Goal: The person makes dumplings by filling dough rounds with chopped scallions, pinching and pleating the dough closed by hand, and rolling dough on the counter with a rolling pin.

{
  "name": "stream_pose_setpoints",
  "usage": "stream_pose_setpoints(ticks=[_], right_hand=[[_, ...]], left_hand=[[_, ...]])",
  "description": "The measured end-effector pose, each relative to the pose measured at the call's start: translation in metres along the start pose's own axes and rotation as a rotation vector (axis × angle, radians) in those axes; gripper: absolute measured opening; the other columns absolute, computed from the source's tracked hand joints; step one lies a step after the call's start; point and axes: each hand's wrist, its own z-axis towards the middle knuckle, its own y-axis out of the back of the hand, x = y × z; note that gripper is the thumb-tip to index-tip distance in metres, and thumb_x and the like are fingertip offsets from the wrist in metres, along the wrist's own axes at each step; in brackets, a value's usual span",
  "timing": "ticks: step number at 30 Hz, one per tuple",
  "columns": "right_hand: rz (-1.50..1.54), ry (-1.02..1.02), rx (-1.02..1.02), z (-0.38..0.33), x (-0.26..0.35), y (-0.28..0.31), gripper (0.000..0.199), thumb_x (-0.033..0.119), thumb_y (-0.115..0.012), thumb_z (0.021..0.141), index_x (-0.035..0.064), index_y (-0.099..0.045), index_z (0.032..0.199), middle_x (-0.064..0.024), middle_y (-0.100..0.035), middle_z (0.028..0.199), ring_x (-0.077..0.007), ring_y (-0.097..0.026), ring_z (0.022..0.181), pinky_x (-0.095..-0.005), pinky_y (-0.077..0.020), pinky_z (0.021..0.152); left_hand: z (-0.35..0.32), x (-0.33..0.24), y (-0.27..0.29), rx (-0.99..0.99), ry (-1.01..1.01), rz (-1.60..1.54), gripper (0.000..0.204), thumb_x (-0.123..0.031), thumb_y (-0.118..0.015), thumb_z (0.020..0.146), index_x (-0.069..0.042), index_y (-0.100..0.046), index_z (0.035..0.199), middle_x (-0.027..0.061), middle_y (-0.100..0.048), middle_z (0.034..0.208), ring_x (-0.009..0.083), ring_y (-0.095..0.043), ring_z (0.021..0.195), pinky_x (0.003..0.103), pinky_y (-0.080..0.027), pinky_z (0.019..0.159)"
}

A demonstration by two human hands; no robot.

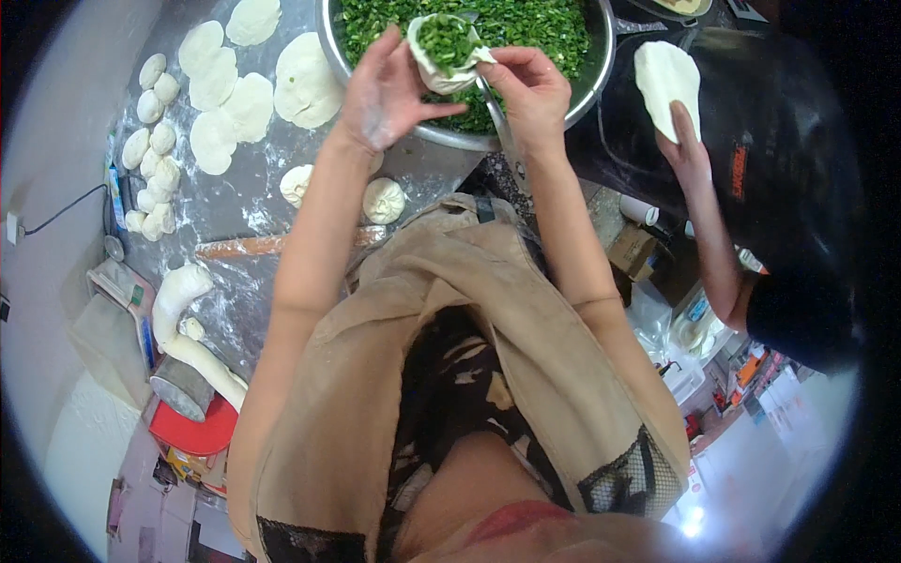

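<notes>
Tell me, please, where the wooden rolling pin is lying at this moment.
In the head view, the wooden rolling pin lies on the floured worktop to the person's left, partly hidden behind the left forearm, just below two filled buns.

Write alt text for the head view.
Both hands, left hand and right hand, cup a round white dough wrapper filled with chopped greens over a large steel bowl of greens; rolled dough rounds lie on the floured counter.

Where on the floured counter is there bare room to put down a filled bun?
Free patch: the floured counter between the flat dough rounds, the rolling pin and the two finished buns. A smaller strip lies below the pin, beside the dough rope. Crowded: the left edge with dough balls and around the bowl.
</notes>
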Motion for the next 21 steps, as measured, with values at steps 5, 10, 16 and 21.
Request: stream_pose_setpoints(ticks=[5, 10, 16, 21], right_hand=[[-0.247, 0.215, -0.091, -0.008, 0.004, -0.014, 0.011, 0.002, -0.069, 0.077, 0.0, -0.063, 0.086, -0.0049, -0.066, 0.083, -0.0107, -0.062, 0.076, -0.0237, -0.0505, 0.071], [-0.201, 0.121, -0.15, -0.011, 0.009, -0.02, 0.013, 0.003, -0.07, 0.076, 0.0004, -0.064, 0.086, -0.0045, -0.063, 0.086, -0.0102, -0.06, 0.076, -0.0227, -0.0504, 0.069], [-0.293, 0.135, -0.048, -0.004, 0.02, -0.009, 0.01, 0.004, -0.07, 0.074, 0.0013, -0.067, 0.083, -0.0054, -0.064, 0.083, -0.0111, -0.061, 0.075, -0.0235, -0.0501, 0.069], [-0.556, 0.311, -0.044, -0.011, 0.025, -0.009, 0.011, 0.001, -0.066, 0.071, 0.0042, -0.068, 0.081, -0.007, -0.067, 0.079, -0.0173, -0.061, 0.079, -0.0293, -0.0484, 0.072]], left_hand=[[0.016, 0.021, -0.004, -0.164, -0.312, 0.311, 0.028, -0.008, -0.058, 0.086, -0.004, -0.048, 0.113, 0.0084, -0.059, 0.104, 0.0218, -0.062, 0.092, 0.044, -0.055, 0.08], [0.032, 0.041, -0.001, -0.487, -0.585, 0.653, 0.035, 0.005, -0.05, 0.075, 0.0, -0.055, 0.11, 0.0077, -0.061, 0.099, 0.0141, -0.059, 0.087, 0.027, -0.05, 0.075], [0.016, 0.022, -0.016, -0.102, -0.322, 0.049, 0.032, -0.003, -0.05, 0.086, -0.003, -0.051, 0.117, 0.0082, -0.059, 0.102, 0.0166, -0.06, 0.089, 0.036, -0.056, 0.075], [0.021, 0.029, -0.012, -0.35, -0.434, 0.41, 0.027, 0.003, -0.052, 0.081, -0.003, -0.057, 0.107, 0.007, -0.06, 0.094, 0.0146, -0.062, 0.076, 0.029, -0.057, 0.064]])
